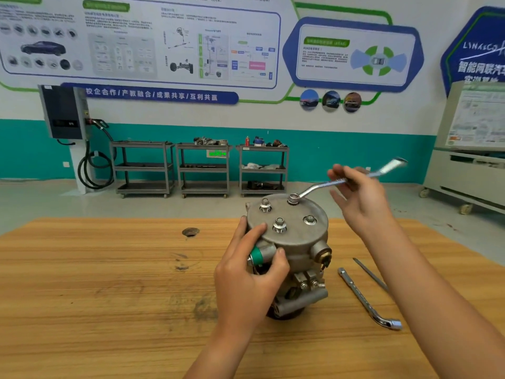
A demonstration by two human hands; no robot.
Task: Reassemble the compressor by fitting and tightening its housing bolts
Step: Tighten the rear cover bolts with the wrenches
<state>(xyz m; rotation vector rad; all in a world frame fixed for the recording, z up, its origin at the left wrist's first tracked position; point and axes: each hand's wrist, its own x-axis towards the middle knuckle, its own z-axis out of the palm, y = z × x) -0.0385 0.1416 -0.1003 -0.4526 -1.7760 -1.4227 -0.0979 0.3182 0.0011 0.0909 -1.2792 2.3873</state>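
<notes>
A grey metal compressor (297, 242) stands upright on the wooden table (109, 296), its round end cover facing up. Three bolts show on the cover: far left (265, 205), near middle (279, 224) and right (310, 220). A fourth bolt sits under the ring end of an offset wrench (322, 184) at the far side. My right hand (358, 195) holds the wrench shaft with its fingers. My left hand (251, 269) grips the compressor's left side around a green-capped port (257, 255).
A second offset socket wrench (369, 299) and a thin metal rod (370, 273) lie on the table right of the compressor. A small hole (190, 231) is in the tabletop. Three metal carts (203, 168) and a wall charger (64, 112) stand far behind.
</notes>
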